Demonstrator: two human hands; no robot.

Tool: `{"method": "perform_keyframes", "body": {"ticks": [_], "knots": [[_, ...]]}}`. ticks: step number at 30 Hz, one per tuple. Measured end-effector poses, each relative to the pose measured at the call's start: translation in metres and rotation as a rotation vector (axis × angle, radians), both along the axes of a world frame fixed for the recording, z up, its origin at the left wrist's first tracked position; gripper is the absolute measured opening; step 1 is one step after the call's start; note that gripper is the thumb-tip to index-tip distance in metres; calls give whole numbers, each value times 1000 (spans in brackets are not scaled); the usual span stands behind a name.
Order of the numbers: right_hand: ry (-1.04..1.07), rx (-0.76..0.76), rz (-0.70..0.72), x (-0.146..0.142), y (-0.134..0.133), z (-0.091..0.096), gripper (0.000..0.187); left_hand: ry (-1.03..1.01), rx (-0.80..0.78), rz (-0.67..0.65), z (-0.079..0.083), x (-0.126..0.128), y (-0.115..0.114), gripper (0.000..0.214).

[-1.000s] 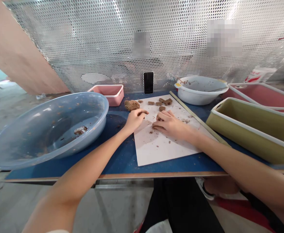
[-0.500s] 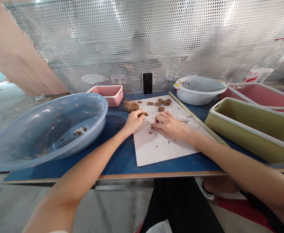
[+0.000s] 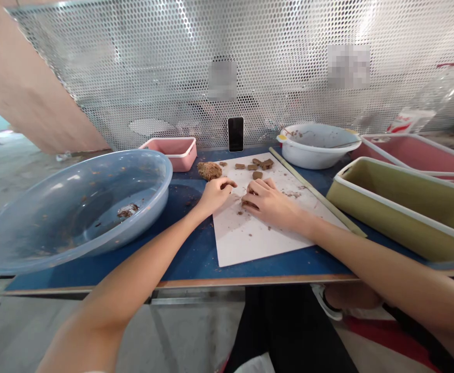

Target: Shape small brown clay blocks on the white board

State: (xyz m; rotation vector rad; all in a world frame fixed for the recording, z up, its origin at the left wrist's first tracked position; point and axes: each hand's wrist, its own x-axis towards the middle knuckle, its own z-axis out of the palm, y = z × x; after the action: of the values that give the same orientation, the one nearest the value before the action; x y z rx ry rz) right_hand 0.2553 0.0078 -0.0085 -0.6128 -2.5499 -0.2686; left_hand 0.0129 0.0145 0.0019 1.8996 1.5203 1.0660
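My left hand rests at the left edge of a white board, fingers bent and a gap between thumb and fingertips, with nothing seen in it. Just behind it sits a rough brown lump that looks like clay. On the board, my right hand curls its fingers over a small brown clay piece, mostly hidden beneath them. Farther back lie several small brown blocks, among them one squarish block and a little pile. Crumbs are scattered over the board.
A large blue basin stands left, a small pink box behind it. A phone leans against the perforated metal panel. Right of a pale stick are a white basin, a green trough and pink trays.
The right hand's fingers have shifted very slightly over the brown piece. The left hand stays almost where it was, and the view has tilted a little.
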Motion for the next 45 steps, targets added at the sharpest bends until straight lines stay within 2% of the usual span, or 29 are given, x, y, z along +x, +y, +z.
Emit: {"method": "perform_keyframes", "body": {"ticks": [11,19,28,32,35,45], "knots": [[59,-96,-14,-4,5,-9,23,2,2,-5,-1,2,0,30],[64,-129,-41,-5,3,-7,24,22,-1,-11,-1,3,-1,30],[79,-171,-168,-10,-5,-3,14,83,-2,-3,-1,2,0,32],[117,-164,-338,-15,-10,-2,29,83,10,2,-1,3,-1,32],[107,-189,-434,-16,-12,-2,30,75,12,4,0,2,-2,32],[165,-355,-490,-21,-9,-8,24,91,34,-7,-2,1,-1,32]]}}
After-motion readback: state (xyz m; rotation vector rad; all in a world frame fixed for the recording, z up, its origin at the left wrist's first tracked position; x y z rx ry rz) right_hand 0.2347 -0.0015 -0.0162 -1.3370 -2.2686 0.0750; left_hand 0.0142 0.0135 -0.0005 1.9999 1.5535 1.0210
